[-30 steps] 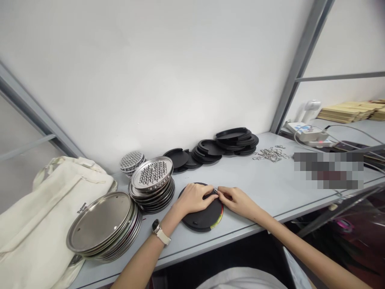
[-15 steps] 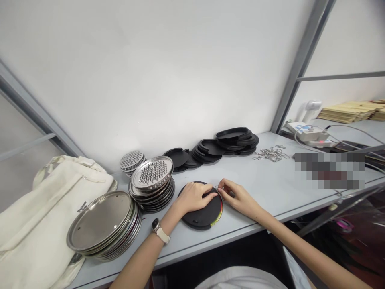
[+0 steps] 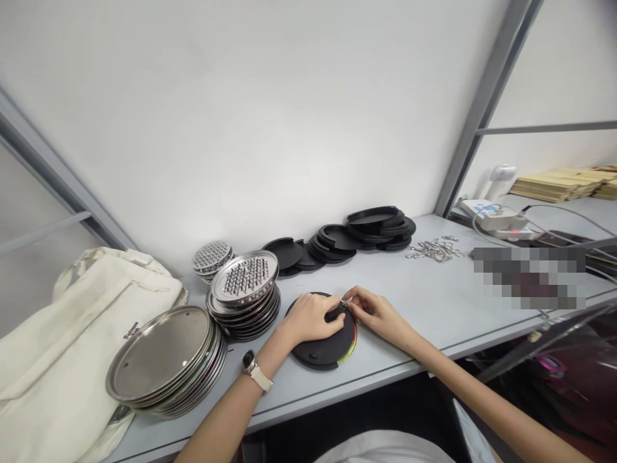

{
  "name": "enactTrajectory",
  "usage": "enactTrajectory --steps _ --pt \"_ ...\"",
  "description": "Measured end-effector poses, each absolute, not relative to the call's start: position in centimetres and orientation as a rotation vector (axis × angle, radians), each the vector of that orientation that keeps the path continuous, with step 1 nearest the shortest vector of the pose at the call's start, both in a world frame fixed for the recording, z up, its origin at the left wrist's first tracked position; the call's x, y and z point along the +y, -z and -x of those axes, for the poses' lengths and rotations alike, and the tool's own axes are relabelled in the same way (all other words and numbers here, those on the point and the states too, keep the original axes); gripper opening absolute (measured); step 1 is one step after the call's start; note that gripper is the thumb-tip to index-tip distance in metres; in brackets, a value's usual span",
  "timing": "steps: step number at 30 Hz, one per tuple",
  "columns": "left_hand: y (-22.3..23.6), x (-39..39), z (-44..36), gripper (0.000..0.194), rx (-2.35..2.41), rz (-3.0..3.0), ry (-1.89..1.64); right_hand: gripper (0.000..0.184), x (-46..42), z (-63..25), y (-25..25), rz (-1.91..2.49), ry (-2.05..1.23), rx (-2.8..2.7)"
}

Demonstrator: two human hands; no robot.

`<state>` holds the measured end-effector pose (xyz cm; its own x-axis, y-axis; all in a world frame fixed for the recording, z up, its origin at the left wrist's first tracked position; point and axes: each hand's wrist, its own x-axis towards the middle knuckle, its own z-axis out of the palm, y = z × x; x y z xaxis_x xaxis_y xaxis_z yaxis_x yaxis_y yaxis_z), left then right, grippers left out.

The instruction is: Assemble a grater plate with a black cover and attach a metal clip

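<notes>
A black round disc [image 3: 322, 350] lies on the table in front of me, with a red and yellow-green strip showing along its right edge. My left hand [image 3: 315, 318] rests over its top and grips it, the thumb and fingers bent near the upper right rim. At that same rim my right hand [image 3: 366, 305] is closed in a pinch on a small shiny metal clip [image 3: 343, 301], mostly covered by the fingertips. Farther right on the table is a loose pile of similar small metal clips [image 3: 436, 251].
Left of the disc stand a stack of grater discs [image 3: 245, 278], a smaller grater stack [image 3: 211, 257] and a stack of round metal plates [image 3: 159, 354]. Black rimmed discs [image 3: 376, 225] are piled along the wall. A cream bag [image 3: 91, 341] lies far left; a cabled device [image 3: 491, 215] sits right.
My right fingertips have shifted slightly left, over the disc's upper right rim, with the metal clip. My left thumb has bent inward and lower. The disc has stayed nearly in place.
</notes>
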<state>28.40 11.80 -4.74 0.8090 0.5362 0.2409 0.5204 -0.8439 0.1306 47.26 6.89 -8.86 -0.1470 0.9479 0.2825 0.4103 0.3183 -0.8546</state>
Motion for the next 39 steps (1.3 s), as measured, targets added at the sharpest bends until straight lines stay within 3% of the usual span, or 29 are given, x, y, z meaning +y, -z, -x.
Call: enactTrajectory --steps 20,39 --pt "4.6 11.8 -28.5 0.017 0.873 -2.906 -0.390 0.024 7.1 -46.6 8.1 1.262 -0.753 -1.752" --pt "4.6 11.7 -28.6 0.014 0.892 -2.901 -0.414 0.006 6.5 -46.6 8.2 1.252 -0.742 -1.776"
